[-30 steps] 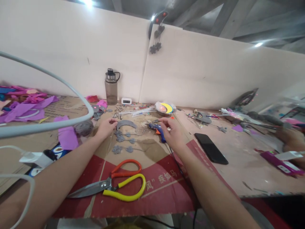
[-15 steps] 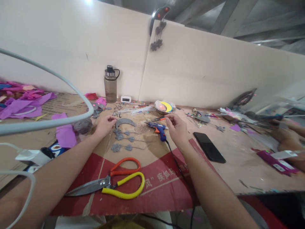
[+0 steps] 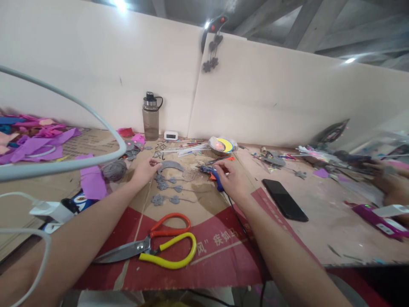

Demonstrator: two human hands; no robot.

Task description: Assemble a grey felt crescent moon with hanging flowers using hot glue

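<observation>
My left hand [image 3: 146,171] has its fingers pinched together at the left end of a grey felt crescent [image 3: 172,165] lying on the cardboard. Below the crescent lie thin grey strands with a felt flower [image 3: 157,199] and felt leaves [image 3: 175,199]. My right hand [image 3: 230,177] closes on the rear of a blue hot glue gun [image 3: 207,169], whose nozzle points left; the palm hides part of it. Just behind the gun lies a slim dark tool with orange grips [image 3: 230,158]. Red-and-yellow-handled scissors [image 3: 145,246] rest in front of my hands.
A bottle [image 3: 151,117] and small white clock [image 3: 171,135] stand by the white board. Purple felt [image 3: 91,177] and grey yarn [image 3: 114,169] are left, a phone [image 3: 284,199] right. A pale tube [image 3: 79,163] crosses the left. Another person's hand [image 3: 388,181] shows far right.
My right hand has moved from the orange-gripped tool down onto the rear of the glue gun. My left hand stays at the crescent; the view has shifted slightly.
</observation>
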